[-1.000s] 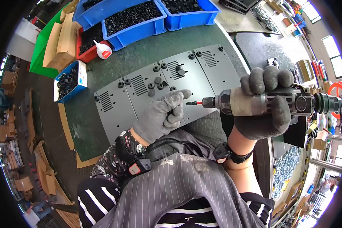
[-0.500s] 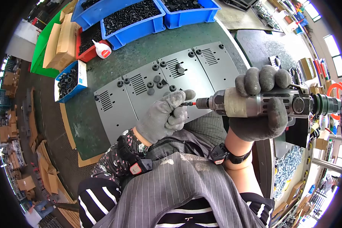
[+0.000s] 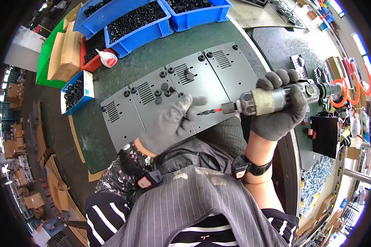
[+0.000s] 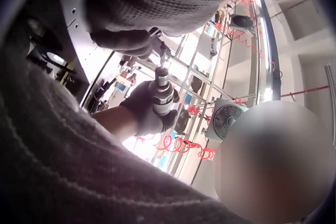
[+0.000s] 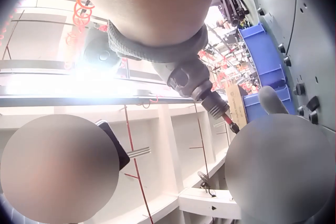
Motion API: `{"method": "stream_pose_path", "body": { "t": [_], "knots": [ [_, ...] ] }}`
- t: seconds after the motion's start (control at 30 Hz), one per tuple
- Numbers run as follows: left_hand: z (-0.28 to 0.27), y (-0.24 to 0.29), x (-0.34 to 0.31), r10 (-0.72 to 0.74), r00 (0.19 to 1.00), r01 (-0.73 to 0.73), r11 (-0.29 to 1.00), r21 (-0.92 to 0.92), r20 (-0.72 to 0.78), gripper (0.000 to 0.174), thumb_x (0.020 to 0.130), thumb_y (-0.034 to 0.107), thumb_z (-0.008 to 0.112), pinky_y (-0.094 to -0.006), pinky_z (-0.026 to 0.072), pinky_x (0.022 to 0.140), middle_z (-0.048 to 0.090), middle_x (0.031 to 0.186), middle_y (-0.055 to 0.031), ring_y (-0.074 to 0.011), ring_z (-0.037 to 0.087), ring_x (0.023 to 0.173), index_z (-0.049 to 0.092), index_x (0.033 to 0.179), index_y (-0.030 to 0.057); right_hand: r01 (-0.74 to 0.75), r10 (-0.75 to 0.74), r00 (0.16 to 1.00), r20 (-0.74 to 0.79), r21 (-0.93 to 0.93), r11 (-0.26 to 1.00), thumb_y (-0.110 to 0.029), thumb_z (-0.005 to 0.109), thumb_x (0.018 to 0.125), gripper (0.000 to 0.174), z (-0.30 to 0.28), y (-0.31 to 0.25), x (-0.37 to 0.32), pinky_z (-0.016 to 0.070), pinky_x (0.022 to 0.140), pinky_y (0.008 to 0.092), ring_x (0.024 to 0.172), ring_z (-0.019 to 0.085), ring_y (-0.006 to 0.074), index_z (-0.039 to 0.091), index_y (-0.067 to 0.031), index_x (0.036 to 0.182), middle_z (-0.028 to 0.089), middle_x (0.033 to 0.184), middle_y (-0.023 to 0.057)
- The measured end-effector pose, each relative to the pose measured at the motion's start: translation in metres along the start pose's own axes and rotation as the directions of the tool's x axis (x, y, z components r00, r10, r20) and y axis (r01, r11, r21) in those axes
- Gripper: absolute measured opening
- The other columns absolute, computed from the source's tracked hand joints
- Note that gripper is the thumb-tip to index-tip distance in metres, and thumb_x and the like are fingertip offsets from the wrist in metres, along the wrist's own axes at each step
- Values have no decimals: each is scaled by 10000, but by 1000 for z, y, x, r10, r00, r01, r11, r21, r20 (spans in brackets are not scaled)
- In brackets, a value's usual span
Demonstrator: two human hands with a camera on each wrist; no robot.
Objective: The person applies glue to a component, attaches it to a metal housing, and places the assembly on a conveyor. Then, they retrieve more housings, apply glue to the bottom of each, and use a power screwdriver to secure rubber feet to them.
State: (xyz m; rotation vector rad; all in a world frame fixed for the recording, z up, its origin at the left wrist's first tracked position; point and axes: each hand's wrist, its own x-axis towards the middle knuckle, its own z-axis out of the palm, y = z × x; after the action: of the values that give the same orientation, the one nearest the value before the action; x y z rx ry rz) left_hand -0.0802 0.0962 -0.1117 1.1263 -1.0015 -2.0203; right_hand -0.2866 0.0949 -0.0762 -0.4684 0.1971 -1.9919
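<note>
Our right fingers (image 3: 282,76) grasp the driver (image 3: 264,101).
Its bit (image 3: 210,111) points to nine o'clock; our left fingers' (image 3: 198,101) hold, we cannot tell.

No legible wording; labels (image 3: 110,62) on white bottle (image 3: 104,55) and left wrist device (image 3: 153,178) too small or blurred.

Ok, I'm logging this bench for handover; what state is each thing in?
Power screwdriver: gripped in right hand, bit fitted.
Left hand: partly curled, grip unclear.
Gray metal panels: lying flat, side by side.
Blue bins: open, filled with small black parts.
Red bin: open, holding black parts.
Cardboard box: flap folded out.
</note>
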Motion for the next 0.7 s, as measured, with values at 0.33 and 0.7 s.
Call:
{"method": "stream_pose_path", "body": {
  "t": [0.33, 0.7],
  "knots": [
    [-10, 11, 21, 511, 771, -286, -259, 923, 381, 233, 775, 180, 634, -362, 486, 646, 613, 785, -70, -251, 599, 743, 660, 1001, 131, 92, -93, 996, -5, -87, 992, -86, 552, 758, 299, -17, -26, 3, 411, 734, 313, 787, 444, 179, 466, -38, 1040, 453, 873, 71],
    [18, 40, 56, 295, 899, -329, -31, 944, 323, 212, 780, 159, 613, -359, 486, 764, 641, 894, -105, -271, 608, 857, 657, 977, 94, 159, -145, 987, 70, -309, 938, -126, 559, 773, 345, -38, -72, 11, 433, 758, 339, 840, 508, 201, 493, -58, 1105, 523, 916, 68]
  ]
}}
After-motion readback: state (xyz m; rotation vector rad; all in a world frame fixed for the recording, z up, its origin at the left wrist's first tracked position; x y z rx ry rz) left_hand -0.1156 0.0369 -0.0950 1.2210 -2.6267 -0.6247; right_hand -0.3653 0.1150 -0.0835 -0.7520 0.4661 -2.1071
